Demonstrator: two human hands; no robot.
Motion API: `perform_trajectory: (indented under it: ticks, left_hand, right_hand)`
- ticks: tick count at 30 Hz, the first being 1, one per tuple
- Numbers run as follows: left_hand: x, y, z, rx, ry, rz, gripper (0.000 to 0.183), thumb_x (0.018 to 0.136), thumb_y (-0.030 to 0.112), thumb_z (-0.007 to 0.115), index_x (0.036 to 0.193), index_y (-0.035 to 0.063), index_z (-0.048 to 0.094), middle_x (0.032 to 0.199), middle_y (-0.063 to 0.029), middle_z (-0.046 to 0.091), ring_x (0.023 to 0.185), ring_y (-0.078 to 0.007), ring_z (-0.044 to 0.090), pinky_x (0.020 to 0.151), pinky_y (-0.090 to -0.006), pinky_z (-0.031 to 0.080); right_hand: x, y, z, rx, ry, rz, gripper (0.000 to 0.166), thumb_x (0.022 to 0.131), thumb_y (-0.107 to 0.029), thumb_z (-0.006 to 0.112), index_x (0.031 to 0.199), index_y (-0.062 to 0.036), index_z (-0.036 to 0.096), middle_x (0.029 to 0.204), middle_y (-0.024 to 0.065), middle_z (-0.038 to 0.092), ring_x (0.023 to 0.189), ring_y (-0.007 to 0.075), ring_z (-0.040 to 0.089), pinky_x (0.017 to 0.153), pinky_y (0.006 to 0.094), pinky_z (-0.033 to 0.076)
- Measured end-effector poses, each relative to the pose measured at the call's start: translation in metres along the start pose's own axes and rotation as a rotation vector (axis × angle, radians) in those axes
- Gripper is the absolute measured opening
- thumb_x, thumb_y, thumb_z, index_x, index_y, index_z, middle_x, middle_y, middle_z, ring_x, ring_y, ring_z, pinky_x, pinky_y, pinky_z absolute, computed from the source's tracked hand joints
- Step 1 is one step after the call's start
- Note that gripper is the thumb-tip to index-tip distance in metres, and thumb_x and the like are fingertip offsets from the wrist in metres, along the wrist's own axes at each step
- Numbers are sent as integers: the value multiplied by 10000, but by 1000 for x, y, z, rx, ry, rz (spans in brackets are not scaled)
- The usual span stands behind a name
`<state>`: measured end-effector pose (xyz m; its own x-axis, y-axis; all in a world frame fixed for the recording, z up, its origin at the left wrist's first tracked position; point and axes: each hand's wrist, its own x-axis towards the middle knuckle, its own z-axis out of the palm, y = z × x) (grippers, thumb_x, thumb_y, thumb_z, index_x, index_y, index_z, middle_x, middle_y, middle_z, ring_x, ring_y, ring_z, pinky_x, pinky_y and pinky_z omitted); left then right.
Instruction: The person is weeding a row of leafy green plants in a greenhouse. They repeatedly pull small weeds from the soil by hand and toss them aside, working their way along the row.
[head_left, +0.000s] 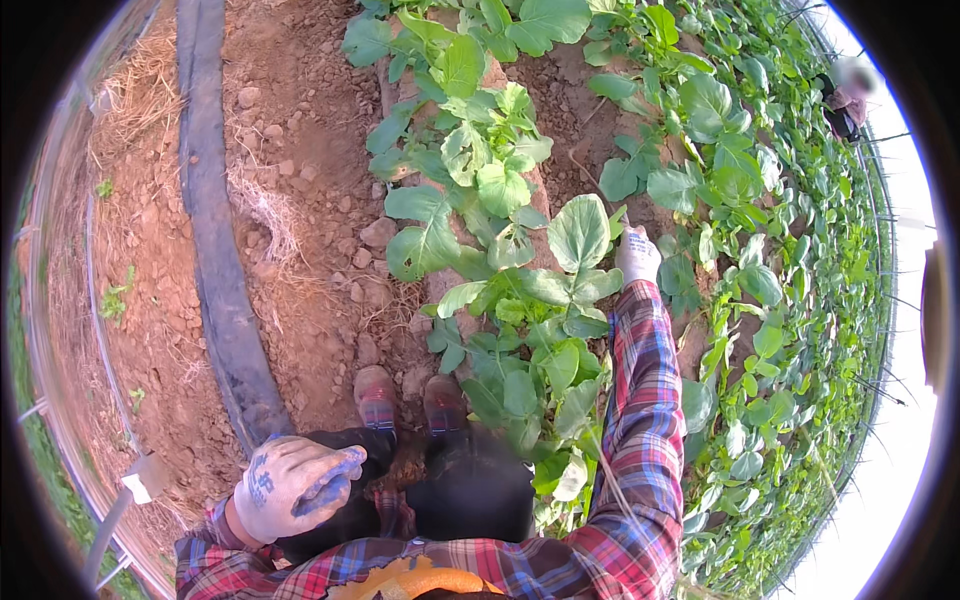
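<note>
My right hand (637, 256), in a white knitted glove with blue printing, reaches out among leafy green crop plants (517, 300). Its fingers point away from me beside a small leaf (616, 223) and a large pale-veined leaf (580, 233); the fingertips are too hidden to show whether they grip anything. My left hand (300, 484), in a matching glove with blue-coated fingers, is curled above my dark-trousered leg, nothing visible in it. Some of the nearby leaves have holes.
A black flat hose or plastic strip (214, 225) runs along the reddish soil (300, 247) to my left. Dry straw (274, 217) and clods lie there. Denser crop rows (772, 337) fill the right side, where another person (844, 105) is far off. My shoes (375, 394) stand beside the row.
</note>
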<state>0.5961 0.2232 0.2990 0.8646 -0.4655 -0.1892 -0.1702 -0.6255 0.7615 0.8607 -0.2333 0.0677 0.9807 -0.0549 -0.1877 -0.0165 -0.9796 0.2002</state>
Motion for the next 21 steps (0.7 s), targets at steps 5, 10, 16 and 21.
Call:
perform_trajectory:
  ticks: [5, 10, 16, 21]
  left_hand:
    - [2, -8, -3, 0, -5, -1, 403, 697, 122, 707, 1084, 50, 616, 869, -93, 672, 768, -272, 648, 713, -365, 501]
    - [0, -13, -4, -17, -6, -31, 404, 697, 127, 709, 1080, 42, 614, 865, -104, 670, 755, -280, 649, 692, -369, 508]
    - [-9, -14, 0, -23, 13, 5, 425, 700, 135, 714, 1100, 38, 609, 860, -106, 669, 752, -281, 649, 684, -366, 508]
    - [-14, -9, -5, -63, 18, 92, 446, 720, 142, 715, 1140, 40, 601, 867, -101, 673, 749, -275, 651, 663, -356, 506]
  right_hand:
    - [42, -6, 10, -47, 91, 113, 495, 899, -73, 406, 1383, -176, 401, 992, 173, 601, 837, 301, 666, 661, 396, 547]
    - [28, 9, 26, -67, -7, 162, 575, 895, -63, 412, 1442, -216, 319, 1068, 183, 591, 869, 292, 666, 672, 382, 551]
    - [2, 26, 24, -95, -85, 193, 618, 883, -89, 482, 1455, -222, 288, 1094, 175, 587, 890, 284, 662, 704, 389, 549]
    - [-23, 23, -13, 0, -27, 146, 670, 847, -164, 598, 1444, -254, 307, 1101, 158, 588, 908, 311, 649, 750, 414, 530]
